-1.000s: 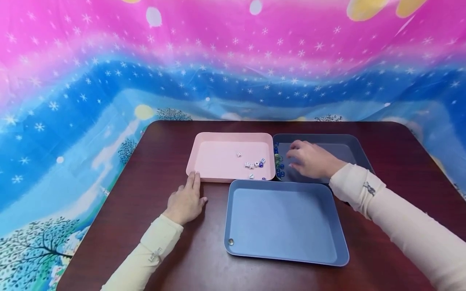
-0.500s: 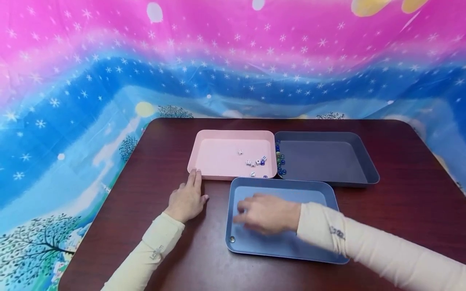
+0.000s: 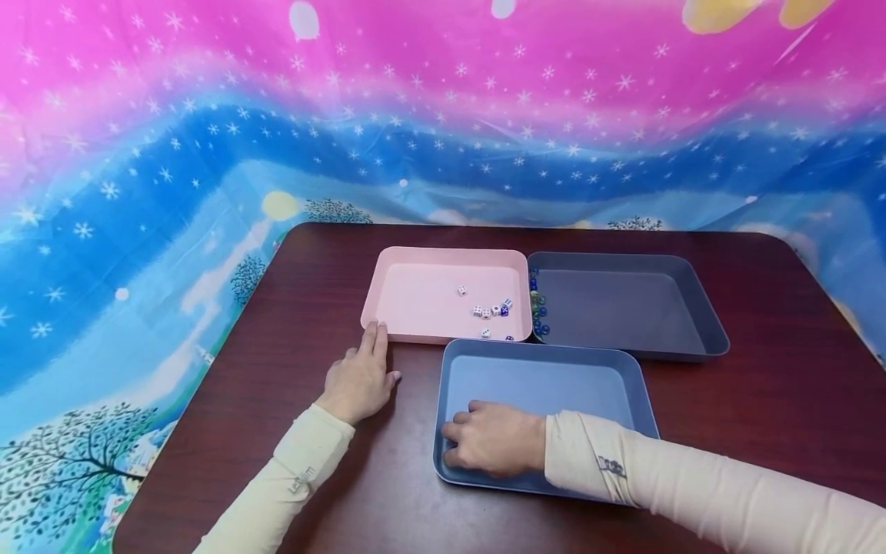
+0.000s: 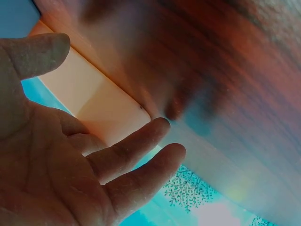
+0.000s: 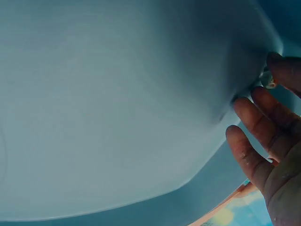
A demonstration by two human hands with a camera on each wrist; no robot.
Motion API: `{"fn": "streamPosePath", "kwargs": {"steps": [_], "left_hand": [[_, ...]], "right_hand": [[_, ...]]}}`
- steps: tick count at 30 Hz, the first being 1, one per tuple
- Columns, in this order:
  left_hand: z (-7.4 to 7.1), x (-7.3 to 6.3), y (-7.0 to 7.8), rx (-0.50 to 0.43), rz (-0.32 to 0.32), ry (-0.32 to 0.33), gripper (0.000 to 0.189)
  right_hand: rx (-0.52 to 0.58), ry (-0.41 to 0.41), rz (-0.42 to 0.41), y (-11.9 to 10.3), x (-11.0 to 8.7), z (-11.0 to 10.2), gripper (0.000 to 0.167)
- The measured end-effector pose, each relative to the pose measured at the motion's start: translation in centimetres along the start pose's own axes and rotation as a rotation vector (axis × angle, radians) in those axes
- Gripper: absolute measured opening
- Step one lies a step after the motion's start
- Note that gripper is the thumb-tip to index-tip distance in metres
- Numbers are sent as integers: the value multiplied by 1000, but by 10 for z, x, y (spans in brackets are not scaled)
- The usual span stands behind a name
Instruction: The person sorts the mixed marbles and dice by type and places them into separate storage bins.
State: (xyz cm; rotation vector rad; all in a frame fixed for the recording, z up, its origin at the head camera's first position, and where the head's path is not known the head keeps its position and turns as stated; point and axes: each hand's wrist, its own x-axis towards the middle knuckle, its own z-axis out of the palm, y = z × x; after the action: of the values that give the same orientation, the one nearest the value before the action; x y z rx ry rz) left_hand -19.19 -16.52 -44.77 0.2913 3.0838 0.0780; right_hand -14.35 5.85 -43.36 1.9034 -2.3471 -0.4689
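My right hand [image 3: 494,437] reaches into the near-left corner of the light blue tray [image 3: 554,385], palm down. In the right wrist view a small clear marble [image 5: 268,81] sits between its thumb and fingertip, pinched there close to the tray's wall. The head view hides this marble behind the hand. My left hand [image 3: 356,385] lies with straight fingers at the near-left corner of the pink tray [image 3: 415,296], fingertips right at the rim. Nothing is in that palm [image 4: 42,169] in the left wrist view.
White and blue dice [image 3: 487,312] lie toward the right side of the pink tray. A dark grey tray [image 3: 623,308] adjoins it on the right, with several blue and green marbles [image 3: 543,311] along its left wall. All three trays stand on a dark red-brown table [image 3: 242,385].
My right hand has left the dark grey tray, moved down and left into the light blue tray, and closed on the marble in its corner. The left hand stays at the pink tray.
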Motion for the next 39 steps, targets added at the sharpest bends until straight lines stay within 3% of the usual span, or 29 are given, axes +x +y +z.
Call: {"fn": "streamPosePath", "kwargs": {"steps": [9, 15, 23, 30, 34, 39], "left_hand": [[0, 0, 2, 1, 10, 7, 81], [0, 0, 3, 0, 3, -14, 81], [-1, 2, -2, -3, -10, -36, 81], [2, 5, -8, 7, -14, -37, 82], [5, 4, -9, 11, -12, -38, 81], [7, 1, -9, 6, -9, -39, 81]], "right_hand": [[-4, 20, 80, 3, -6, 5, 14], [-4, 75, 142, 17, -23, -1, 19], [102, 272, 400, 76, -65, -17, 13], [274, 344, 643, 133, -97, -9, 11], [300, 343, 718, 145, -106, 3, 15], [337, 281, 808, 140, -114, 13, 32]]}}
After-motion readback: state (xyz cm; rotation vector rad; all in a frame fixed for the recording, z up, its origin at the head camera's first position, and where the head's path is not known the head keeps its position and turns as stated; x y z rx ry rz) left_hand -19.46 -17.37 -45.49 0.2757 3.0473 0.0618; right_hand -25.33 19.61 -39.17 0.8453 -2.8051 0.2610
